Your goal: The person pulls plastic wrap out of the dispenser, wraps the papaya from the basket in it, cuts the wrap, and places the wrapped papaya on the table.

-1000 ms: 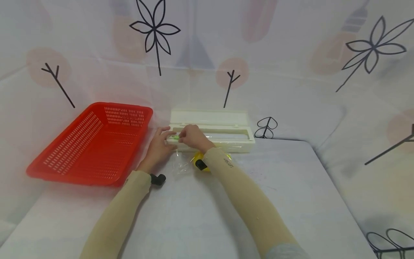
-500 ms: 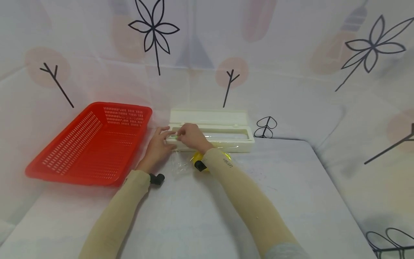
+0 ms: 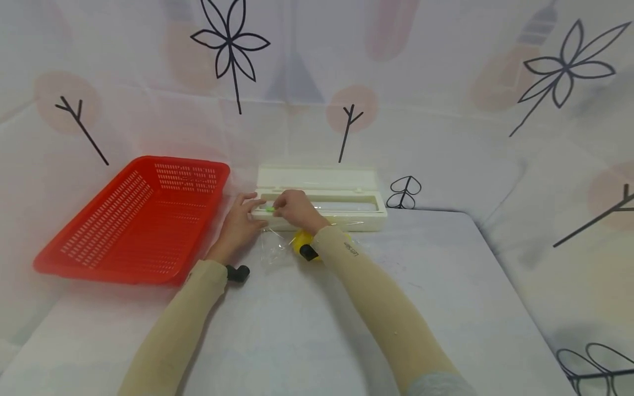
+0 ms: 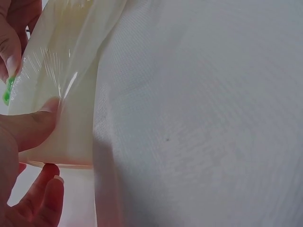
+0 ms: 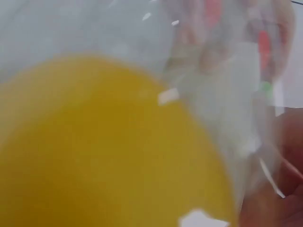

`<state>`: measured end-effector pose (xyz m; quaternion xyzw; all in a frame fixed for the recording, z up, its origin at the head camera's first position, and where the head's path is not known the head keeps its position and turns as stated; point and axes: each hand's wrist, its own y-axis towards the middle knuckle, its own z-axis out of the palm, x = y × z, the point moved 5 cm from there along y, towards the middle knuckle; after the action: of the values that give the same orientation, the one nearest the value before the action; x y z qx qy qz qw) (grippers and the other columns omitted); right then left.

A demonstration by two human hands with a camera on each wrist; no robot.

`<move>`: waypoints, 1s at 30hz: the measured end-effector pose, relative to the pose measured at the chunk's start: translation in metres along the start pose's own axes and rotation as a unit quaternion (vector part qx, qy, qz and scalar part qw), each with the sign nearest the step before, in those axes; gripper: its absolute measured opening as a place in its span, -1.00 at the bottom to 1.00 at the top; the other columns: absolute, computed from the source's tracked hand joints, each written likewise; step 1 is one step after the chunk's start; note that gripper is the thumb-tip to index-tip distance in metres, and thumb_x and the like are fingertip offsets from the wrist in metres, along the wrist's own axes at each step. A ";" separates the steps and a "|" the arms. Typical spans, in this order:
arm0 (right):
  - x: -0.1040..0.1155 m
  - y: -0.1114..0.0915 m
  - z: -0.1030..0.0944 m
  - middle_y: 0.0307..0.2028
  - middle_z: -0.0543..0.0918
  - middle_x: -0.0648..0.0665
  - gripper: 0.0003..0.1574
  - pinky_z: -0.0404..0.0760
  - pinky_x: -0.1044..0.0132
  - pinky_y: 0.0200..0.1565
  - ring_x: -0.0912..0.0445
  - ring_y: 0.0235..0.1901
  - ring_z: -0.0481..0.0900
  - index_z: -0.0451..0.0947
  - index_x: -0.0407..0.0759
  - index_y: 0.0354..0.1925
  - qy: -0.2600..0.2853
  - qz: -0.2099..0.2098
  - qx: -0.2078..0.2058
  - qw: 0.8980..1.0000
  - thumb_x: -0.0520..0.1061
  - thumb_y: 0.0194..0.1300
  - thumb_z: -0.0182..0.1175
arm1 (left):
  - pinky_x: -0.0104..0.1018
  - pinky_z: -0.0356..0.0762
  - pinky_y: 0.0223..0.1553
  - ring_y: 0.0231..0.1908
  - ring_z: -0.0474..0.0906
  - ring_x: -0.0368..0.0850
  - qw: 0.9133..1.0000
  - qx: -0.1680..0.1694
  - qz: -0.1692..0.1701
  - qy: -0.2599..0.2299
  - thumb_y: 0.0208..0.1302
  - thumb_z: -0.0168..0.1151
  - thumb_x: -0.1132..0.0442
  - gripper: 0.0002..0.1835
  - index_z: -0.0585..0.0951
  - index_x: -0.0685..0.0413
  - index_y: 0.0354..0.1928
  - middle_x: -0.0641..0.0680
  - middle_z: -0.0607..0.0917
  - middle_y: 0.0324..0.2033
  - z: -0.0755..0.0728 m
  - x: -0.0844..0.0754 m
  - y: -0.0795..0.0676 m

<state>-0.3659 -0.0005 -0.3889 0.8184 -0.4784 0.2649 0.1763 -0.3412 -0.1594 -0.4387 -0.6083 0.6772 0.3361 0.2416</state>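
A cream cling film dispenser box (image 3: pixel 346 223) stands at the table's back with its lid (image 3: pixel 317 177) up and a pale roll inside. My left hand (image 3: pixel 238 226) grips its left end, thumb on the front and fingers at the end face. My right hand (image 3: pixel 297 211) pinches a small green slide cutter (image 3: pixel 269 209) on the box's front edge, near the left end. Clear film (image 3: pixel 274 250) hangs from the box front over a yellow, rounded object (image 3: pixel 299 242), partly hidden by my right wrist. In the right wrist view this yellow object (image 5: pixel 104 151) is blurred and its kind is unclear.
A red perforated plastic basket (image 3: pixel 134 236) sits to the left, close to my left forearm. Behind the box rises a patterned cloth backdrop (image 3: pixel 441 148). White cloth covers the table (image 3: pixel 421 308), whose right edge runs down toward the front.
The view has shifted slightly. Both hands keep nearly the same places at the box's left end, and the green slide cutter shows a little more beside the right fingers.
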 end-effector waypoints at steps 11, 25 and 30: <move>-0.011 -0.001 0.000 -0.15 0.75 -0.08 -0.80 0.59 0.28 -0.03 0.06 -0.09 0.61 0.77 -0.15 -0.14 0.037 0.070 -0.016 0.997 -0.11 0.30 0.36 | -0.02 0.40 0.25 0.37 0.20 0.01 1.000 0.000 0.013 -0.006 0.17 0.47 0.24 -0.37 0.54 -0.14 0.31 -0.06 0.29 0.37 -0.001 -0.001 -0.002; -0.013 0.002 -0.002 -0.13 0.74 -0.09 -0.78 0.58 0.28 -0.01 0.05 -0.11 0.61 0.75 -0.16 -0.10 0.021 0.022 -0.046 0.998 -0.14 0.39 0.24 | 0.00 0.36 0.28 0.37 0.20 0.00 0.999 -0.011 0.025 -0.019 0.17 0.47 0.25 -0.37 0.54 -0.12 0.31 -0.06 0.31 0.36 -0.001 0.001 0.002; -0.006 0.003 0.005 -0.07 0.74 -0.09 -0.69 0.61 0.29 -0.06 0.05 -0.09 0.66 0.72 -0.16 0.00 0.031 -0.017 -0.019 0.999 -0.06 0.39 0.25 | -0.02 0.43 0.23 0.35 0.25 0.03 0.999 -0.016 0.031 -0.010 0.16 0.48 0.23 -0.38 0.56 -0.09 0.30 -0.03 0.33 0.35 -0.001 0.000 0.000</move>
<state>-0.3700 -0.0007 -0.3968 0.8144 -0.4634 0.2784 0.2108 -0.3413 -0.1600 -0.4377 -0.5871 0.6879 0.3608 0.2280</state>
